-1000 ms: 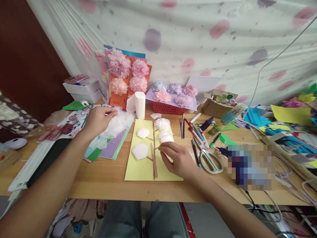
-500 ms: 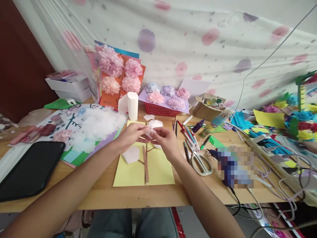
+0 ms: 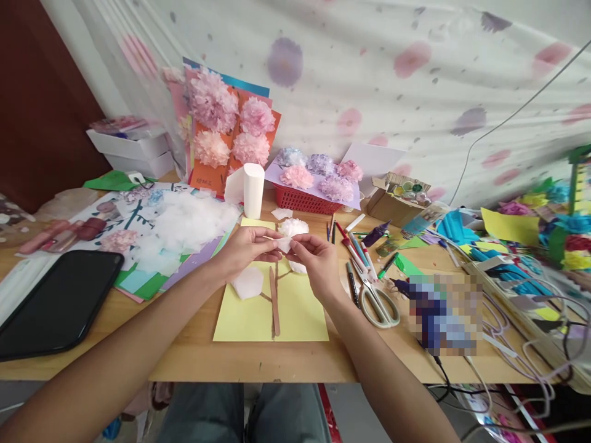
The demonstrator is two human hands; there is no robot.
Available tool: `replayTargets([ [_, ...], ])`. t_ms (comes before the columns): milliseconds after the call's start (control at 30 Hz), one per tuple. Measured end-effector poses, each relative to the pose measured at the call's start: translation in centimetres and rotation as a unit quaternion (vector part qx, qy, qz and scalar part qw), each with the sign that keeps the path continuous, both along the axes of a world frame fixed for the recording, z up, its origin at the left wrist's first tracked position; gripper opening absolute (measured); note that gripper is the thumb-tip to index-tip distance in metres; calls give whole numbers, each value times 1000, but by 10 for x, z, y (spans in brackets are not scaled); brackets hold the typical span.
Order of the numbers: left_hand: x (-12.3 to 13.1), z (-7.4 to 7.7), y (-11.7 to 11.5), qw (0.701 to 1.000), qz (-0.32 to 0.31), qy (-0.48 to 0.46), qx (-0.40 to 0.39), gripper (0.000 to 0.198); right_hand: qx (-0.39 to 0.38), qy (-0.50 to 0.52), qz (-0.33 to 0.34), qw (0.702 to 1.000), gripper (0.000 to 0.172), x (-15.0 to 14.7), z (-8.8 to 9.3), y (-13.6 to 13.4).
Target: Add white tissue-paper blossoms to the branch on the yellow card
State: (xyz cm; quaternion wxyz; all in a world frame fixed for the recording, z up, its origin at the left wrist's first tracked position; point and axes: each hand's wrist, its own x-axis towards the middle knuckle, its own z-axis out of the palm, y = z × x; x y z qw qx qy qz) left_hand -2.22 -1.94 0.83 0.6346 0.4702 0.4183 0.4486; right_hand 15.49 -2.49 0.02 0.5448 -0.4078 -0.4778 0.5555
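Between the fingertips of my left hand [image 3: 247, 249] and my right hand [image 3: 316, 261] is a small piece of thin white paper [image 3: 285, 244], pinched from both sides. Both hands hover over a yellow sheet of paper [image 3: 295, 314]. On that sheet stands a brown stick trunk [image 3: 276, 301] with drawn branches. A flat white paper piece [image 3: 248, 283] lies at the left branch. Just beyond my fingers sits a fluffy white paper flower [image 3: 293, 227]. Another white piece [image 3: 298, 267] is partly hidden behind my right hand.
To the right lie scissors [image 3: 378, 304], several markers [image 3: 353, 246] and a blurred-out blue tool [image 3: 438, 320] with cords. A black tablet [image 3: 62, 301] and white fluff [image 3: 184, 218] are on the left. Behind stand a white roll [image 3: 253, 191] and a red basket [image 3: 305, 200].
The camera view has shifted slightly, so the scene sits a little further right. Both hands still pinch the white paper, which now shows more plainly between the fingertips.
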Motion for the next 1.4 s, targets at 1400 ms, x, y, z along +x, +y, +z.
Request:
replayTargets([
  [1400,7,-3,-17,872,81,267,402,10,26,-3,46,999,28,2,0,-3],
])
